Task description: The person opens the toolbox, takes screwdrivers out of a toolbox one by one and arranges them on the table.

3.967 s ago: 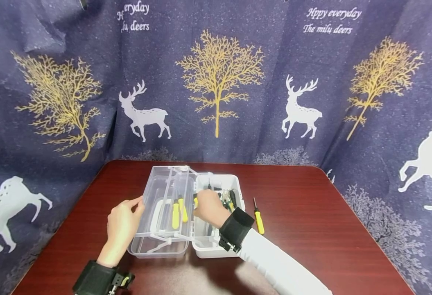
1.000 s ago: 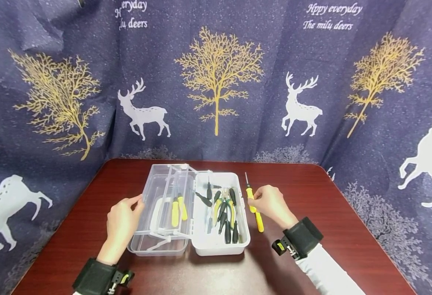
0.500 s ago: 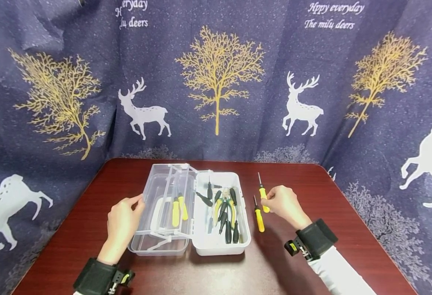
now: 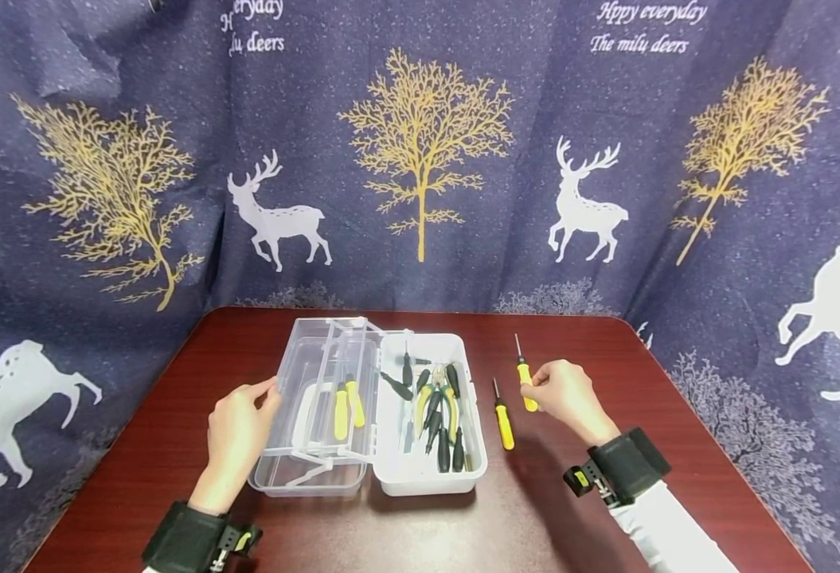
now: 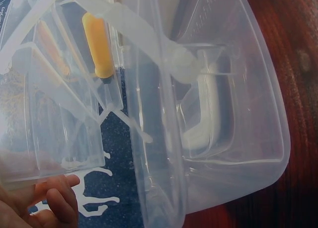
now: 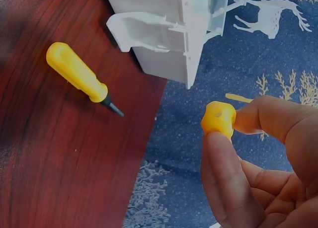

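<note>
- Evidently the right hand (image 4: pixel 566 398) is grasping a yellow screwdriver (image 4: pixel 525 374), thumb and fingertips pinched round the butt end of its handle, to the right of the white toolbox (image 4: pixel 423 487)
- The held screwdriver points its shaft away from the person; whether it touches the table (image 4: pixel 620 390) cannot be told
- Between it and the toolbox, a second screwdriver (image 4: pixel 504 426) lies on the table, its shaft also pointing away
- Left of the toolbox's white base, the left hand (image 4: pixel 236 430) has thumb and fingers curled at the outer edge of the clear tray (image 4: pixel 305 358), seemingly pinching it
- Two yellow-handled screwdrivers (image 4: pixel 341 414) show in that tray; inside the toolbox lie pliers (image 4: pixel 421 414) and several black-handled tools (image 4: pixel 443 454)
- The step in hand looks like placing the held screwdriver right of the toolbox; done well, it would come down level, roughly parallel to its neighbour, with a gap so neither rolls into the other
- A pinch this near the butt probably lets the shaft swing, so parting the fingers only once the handle bears on the table seems wise
- Light, steady pressure would suit the left hand, since a hard pull could drag the toolbox
</note>
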Available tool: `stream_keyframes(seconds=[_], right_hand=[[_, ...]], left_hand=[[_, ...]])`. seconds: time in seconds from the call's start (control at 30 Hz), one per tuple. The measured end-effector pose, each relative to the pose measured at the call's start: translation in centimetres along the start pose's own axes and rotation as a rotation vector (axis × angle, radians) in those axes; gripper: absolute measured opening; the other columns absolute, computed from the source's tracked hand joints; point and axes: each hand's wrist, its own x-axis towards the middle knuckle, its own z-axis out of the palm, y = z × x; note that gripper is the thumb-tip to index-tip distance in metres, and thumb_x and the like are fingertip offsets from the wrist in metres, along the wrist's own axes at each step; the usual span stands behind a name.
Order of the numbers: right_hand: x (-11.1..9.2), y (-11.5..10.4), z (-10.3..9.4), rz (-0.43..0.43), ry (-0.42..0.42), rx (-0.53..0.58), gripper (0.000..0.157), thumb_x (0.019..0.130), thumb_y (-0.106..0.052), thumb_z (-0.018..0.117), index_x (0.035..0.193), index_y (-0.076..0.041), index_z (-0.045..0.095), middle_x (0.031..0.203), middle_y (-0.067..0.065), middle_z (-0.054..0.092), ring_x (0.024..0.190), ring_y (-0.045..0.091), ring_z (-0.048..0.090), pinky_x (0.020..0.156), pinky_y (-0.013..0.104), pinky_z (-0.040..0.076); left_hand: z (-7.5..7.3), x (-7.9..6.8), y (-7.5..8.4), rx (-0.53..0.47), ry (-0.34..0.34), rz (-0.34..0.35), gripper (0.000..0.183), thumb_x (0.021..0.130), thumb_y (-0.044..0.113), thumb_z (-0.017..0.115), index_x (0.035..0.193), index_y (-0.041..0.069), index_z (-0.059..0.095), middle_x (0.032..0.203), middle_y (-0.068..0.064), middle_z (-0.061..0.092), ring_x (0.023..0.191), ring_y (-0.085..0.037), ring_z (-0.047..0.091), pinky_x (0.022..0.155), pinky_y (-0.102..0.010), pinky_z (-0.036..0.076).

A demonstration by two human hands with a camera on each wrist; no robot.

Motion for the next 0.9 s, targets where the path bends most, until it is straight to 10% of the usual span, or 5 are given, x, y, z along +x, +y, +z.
stream_keyframes(seconds=[0.9], right_hand=[[-0.2,1.5,1.1,0.051,-0.024,0.028,0.022,0.078,-0.019,0.066,0.059,-0.008,0.063,0.052,-0.003,0.059,0.049,0.007,0.057,0.05,0.026,0.037]], left_hand=[[-0.3,0.0,0.5,0.005,-0.02,-0.012,0.026,0.09,0.018,0.058,0.109,0.008,0.073,0.094,-0.024,0.071,0.074,-0.047,0.063,0.057,-0.052,0.047]])
